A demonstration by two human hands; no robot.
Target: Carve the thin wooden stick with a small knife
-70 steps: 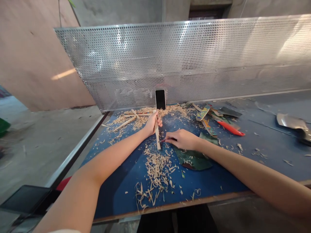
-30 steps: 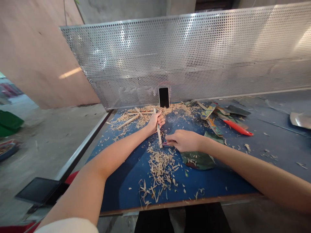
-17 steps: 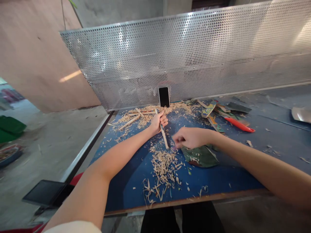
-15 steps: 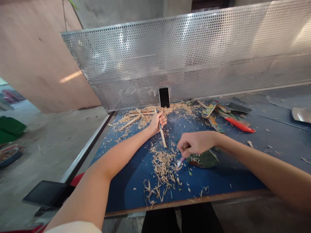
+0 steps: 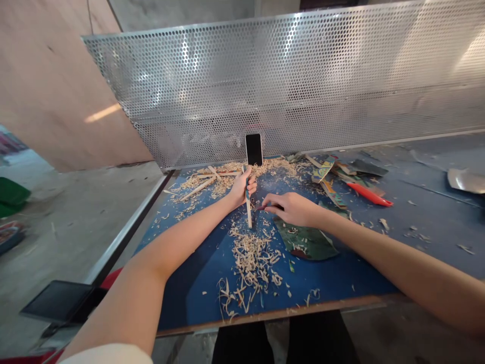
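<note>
My left hand [image 5: 240, 188] is closed around a wooden stick [image 5: 249, 215], pale at its near end and blue-painted higher up. The stick slants down toward me over the blue table top [image 5: 204, 273]. To its right, my right hand [image 5: 290, 208] pinches a small knife [image 5: 261, 208], its slim purplish form pointing at the stick. Whether the blade touches the wood I cannot tell. Below the stick lies a heap of curled wood shavings [image 5: 252, 258]. A dark green sheet [image 5: 305, 240] with shavings on it lies under and in front of my right hand.
A phone [image 5: 253, 149] leans against the perforated metal panel [image 5: 227, 96] at the back. More sticks [image 5: 199, 188] lie among shavings at back left. Painted wood scraps [image 5: 324, 169] and a red-handled tool [image 5: 369, 194] are at right. A dark screen [image 5: 56, 301] stands beyond the left edge.
My right hand has moved up and left with the knife, from beside the shavings heap to the stick. My left hand keeps its hold; the stick now hangs more upright. The view has shifted slightly.
</note>
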